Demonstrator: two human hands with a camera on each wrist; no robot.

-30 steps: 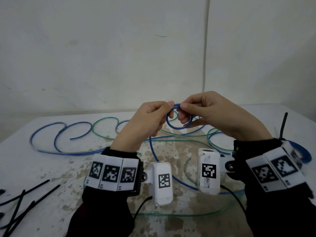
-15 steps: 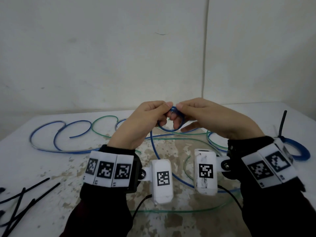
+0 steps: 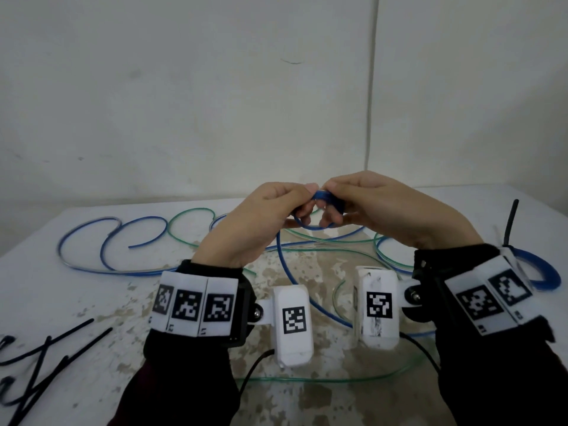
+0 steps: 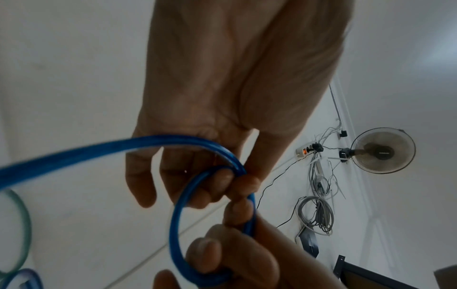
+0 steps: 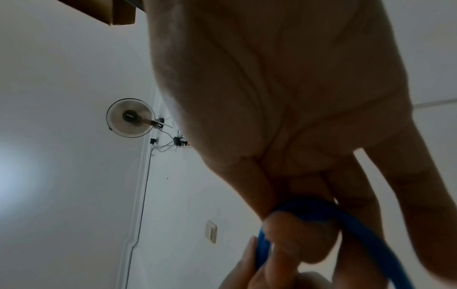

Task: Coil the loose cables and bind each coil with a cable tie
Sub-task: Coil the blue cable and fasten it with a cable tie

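Both hands are raised over the middle of the table, fingertips meeting on a small coil of blue cable (image 3: 310, 225). My left hand (image 3: 302, 195) pinches the coil's top between thumb and forefinger. My right hand (image 3: 330, 198) grips the same coil from the right, fingers curled through the loop. The blue cable's loose tail (image 3: 287, 272) drops from the coil to the table and runs toward me. In the left wrist view the blue loop (image 4: 176, 221) hangs between both sets of fingers. The right wrist view shows the blue cable (image 5: 366, 234) wrapped around my fingers.
More blue cable (image 3: 92, 241) and green cable (image 3: 190, 216) lie in loose curves across the worn white table (image 3: 37, 302). A finished blue coil with a black tie (image 3: 544, 272) sits at the right edge. Several black cable ties (image 3: 46, 358) lie at the front left.
The hands have closed together and the open blue loop has been drawn smaller and tighter between the fingertips. The hands sit slightly higher than half a second ago.
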